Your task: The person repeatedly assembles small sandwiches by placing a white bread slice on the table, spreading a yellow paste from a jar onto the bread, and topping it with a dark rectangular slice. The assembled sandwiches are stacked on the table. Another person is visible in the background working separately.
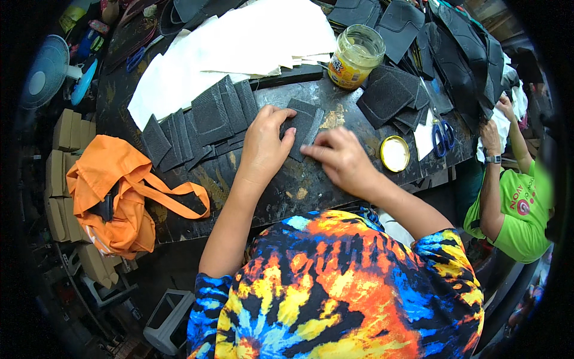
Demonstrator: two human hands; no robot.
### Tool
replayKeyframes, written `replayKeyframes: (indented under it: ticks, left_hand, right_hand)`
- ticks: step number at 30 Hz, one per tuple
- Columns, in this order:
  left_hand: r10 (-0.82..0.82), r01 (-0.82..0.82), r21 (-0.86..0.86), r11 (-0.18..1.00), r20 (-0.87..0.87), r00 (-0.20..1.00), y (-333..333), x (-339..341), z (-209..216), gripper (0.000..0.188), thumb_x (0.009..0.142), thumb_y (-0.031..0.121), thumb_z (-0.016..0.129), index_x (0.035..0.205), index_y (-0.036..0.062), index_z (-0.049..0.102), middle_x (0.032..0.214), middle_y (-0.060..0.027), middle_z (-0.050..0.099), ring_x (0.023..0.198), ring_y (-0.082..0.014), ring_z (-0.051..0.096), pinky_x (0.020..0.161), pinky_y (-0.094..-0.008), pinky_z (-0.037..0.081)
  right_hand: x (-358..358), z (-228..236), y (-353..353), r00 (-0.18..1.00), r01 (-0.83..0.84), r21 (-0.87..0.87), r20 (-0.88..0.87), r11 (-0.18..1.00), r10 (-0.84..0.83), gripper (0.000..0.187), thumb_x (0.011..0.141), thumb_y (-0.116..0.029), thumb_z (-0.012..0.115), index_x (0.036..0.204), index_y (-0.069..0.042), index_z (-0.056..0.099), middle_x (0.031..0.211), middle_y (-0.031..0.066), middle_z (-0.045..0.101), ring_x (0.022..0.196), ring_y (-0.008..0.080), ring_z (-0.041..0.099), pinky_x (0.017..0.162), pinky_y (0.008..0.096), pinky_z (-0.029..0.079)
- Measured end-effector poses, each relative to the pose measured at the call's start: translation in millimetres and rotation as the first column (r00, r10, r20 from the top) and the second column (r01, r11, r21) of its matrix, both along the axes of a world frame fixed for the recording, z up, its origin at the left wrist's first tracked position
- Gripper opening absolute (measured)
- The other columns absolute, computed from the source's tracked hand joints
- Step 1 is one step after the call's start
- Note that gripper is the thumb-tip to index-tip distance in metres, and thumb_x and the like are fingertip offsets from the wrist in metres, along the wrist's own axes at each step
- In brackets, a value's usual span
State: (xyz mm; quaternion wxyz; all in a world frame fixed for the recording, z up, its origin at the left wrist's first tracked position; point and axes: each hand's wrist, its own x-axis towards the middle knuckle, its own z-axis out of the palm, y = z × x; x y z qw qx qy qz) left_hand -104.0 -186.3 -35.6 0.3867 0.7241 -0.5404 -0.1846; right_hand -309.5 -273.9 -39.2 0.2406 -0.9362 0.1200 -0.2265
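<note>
A small black rectangular piece of leather-like material [306, 119] lies on the dark table in front of me, a strip along its right edge looking folded or layered. My left hand [267, 139] grips its left side with thumb and curled fingers. At its lower right edge, my right hand [341, 157] has its fingers drawn together, fingertips on the material; the hand is slightly blurred. To the left, more black pieces [212, 116] lie overlapped in a row. A glass jar [357, 57] with a yellow label stands open beyond my hands, its round lid [395, 154] lying to the right.
White sheets [251, 42] cover the far table. Black pieces [388, 96] are stacked right, beside blue-handled scissors [443, 139]. An orange bag [116, 194] hangs at the left edge. A person in a green shirt [511, 206] handles white material at right. A fan [46, 72] stands far left.
</note>
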Motion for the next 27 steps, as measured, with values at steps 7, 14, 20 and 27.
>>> replayKeyframes:
  ticks: [7,14,20,27]
  left_hand:
    - [0.01,-0.01,0.013,1.0,-0.007,1.0,-0.7,-1.2,0.9,0.03,0.088,0.005,0.075,0.118,0.0016,0.074,0.11,-0.0179,0.068,0.099,-0.0387,0.069,0.09,-0.0452,0.056]
    - [0.016,-0.016,-0.003,1.0,0.028,0.999,0.1,-1.2,-1.5,0.031,0.088,0.006,0.077,0.119,0.0029,0.076,0.112,-0.0157,0.07,0.102,-0.0345,0.07,0.092,-0.0404,0.056]
    - [-0.012,0.014,-0.04,0.999,0.041,0.999,2.8,-4.5,4.8,0.029,0.089,0.003,0.074,0.119,0.0022,0.074,0.115,-0.0177,0.07,0.106,-0.038,0.071,0.094,-0.0436,0.057]
    - [0.36,-0.397,-0.405,0.824,-0.168,0.918,47.4,59.9,15.4,0.03,0.096,0.0,0.071,0.126,0.0031,0.073,0.123,-0.0085,0.071,0.106,-0.0172,0.067,0.093,-0.0309,0.054]
  right_hand:
    - [1.7,2.0,0.7,0.999,-0.009,0.15,0.051,0.989,0.002,0.038,0.076,0.004,0.073,0.11,-0.011,0.079,0.108,0.0088,0.064,0.102,0.0312,0.062,0.089,0.0441,0.049]
    - [0.2,6.2,-23.6,1.0,0.005,0.121,-0.006,0.993,-0.004,0.035,0.078,0.004,0.071,0.11,-0.007,0.078,0.107,0.0125,0.064,0.104,0.0344,0.063,0.092,0.0446,0.051]
    - [10.1,-4.8,-52.6,0.981,0.192,0.009,0.014,0.981,-0.192,0.03,0.082,0.007,0.066,0.108,-0.004,0.074,0.104,0.0143,0.063,0.101,0.0359,0.065,0.089,0.0462,0.054]
    - [-12.5,27.9,-47.8,0.961,0.237,0.152,0.108,0.96,-0.254,0.031,0.086,0.014,0.061,0.111,-0.001,0.069,0.103,0.0147,0.063,0.094,0.0321,0.068,0.085,0.0393,0.056]
